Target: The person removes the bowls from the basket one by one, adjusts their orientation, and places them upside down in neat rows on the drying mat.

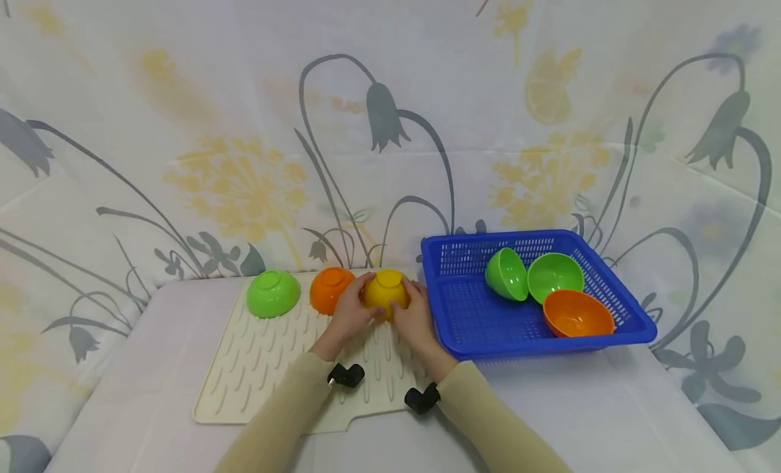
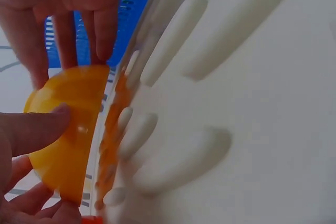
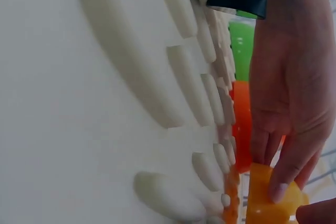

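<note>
My left hand (image 1: 352, 312) and right hand (image 1: 416, 318) grip a yellow bowl (image 1: 388, 291) from its two sides. The bowl is upside down, its base facing up and its rim close over a cream ridged drying mat (image 1: 262, 364). In the left wrist view, the left thumb (image 2: 37, 129) lies along the bowl's wall while the right fingers (image 2: 100, 40) hold the far side. An upturned orange bowl (image 1: 329, 289) sits on the mat just left of my left hand. Farther left rests an upturned green bowl (image 1: 273, 294).
A blue perforated basket (image 1: 451, 347) stands right of the mat, near my right hand. Inside it are a tilted green bowl (image 1: 506, 275), another green bowl (image 1: 555, 276) and an orange bowl (image 1: 578, 314). Flower-patterned cloth (image 1: 256, 107) hangs behind the table.
</note>
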### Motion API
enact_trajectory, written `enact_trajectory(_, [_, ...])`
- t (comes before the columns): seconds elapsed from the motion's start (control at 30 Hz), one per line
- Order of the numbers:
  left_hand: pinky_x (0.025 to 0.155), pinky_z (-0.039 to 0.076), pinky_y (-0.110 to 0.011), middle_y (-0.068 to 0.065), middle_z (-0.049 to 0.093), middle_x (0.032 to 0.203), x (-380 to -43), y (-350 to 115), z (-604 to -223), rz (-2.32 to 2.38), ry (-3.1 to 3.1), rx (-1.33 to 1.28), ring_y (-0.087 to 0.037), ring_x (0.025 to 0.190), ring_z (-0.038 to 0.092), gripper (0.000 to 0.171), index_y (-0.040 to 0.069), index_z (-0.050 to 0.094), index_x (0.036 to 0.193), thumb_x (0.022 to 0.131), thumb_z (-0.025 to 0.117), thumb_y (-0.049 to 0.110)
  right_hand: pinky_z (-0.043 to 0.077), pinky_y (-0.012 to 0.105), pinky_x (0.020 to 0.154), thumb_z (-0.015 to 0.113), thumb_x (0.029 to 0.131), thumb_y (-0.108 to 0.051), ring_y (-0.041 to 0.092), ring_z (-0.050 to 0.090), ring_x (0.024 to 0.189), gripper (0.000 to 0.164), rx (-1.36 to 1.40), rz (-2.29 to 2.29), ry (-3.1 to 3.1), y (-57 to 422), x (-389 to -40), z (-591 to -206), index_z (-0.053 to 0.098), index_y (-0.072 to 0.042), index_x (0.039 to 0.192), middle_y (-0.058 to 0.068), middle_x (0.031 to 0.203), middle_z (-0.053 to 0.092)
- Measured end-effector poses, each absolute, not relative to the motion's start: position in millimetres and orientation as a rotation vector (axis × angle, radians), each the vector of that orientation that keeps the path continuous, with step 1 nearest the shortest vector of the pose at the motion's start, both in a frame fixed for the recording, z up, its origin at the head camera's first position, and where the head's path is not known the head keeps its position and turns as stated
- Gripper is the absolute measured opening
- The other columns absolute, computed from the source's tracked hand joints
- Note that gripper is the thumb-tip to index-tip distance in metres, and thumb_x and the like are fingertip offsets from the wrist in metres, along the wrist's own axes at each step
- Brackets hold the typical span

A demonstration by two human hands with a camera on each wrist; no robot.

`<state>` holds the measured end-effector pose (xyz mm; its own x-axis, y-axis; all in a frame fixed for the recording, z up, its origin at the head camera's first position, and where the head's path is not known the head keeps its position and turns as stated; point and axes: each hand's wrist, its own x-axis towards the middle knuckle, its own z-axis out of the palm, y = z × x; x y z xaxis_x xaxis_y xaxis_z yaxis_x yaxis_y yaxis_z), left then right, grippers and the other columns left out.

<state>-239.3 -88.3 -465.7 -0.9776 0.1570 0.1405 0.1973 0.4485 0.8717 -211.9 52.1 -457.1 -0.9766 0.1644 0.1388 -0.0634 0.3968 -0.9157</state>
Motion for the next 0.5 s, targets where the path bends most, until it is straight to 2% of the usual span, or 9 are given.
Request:
enact_trajectory(0.3, [0.115,0.032,-0.047,-0.019,0.048,0.147,-242,-82,-471,-1.561,-2.649,-0.267,-0.034,0.135,0.044,0.063,-0.001,0.047,0.144,0.087,0.075,0.003,0.020,0.050,0.119,0.056,0.096,0.006,0.038,0.029,0.144,0.050,-0.173,1.789,-2.418,51,-222,-459,0.047,0.003,0.145,0.024,0.155,0.034])
enact_trajectory(0.5, [0.116,0.029,-0.047,-0.020,0.044,0.150,-244,-82,-470,-1.580,-2.639,-0.276,-0.035,0.138,0.041,0.063,0.000,0.048,0.144,0.087,0.075,0.003,0.019,0.048,0.119,0.053,0.095,0.009,0.036,0.025,0.146,0.052,-0.132,1.892,-2.342,53,-227,-465,0.045,0.003,0.146,0.025,0.157,0.030])
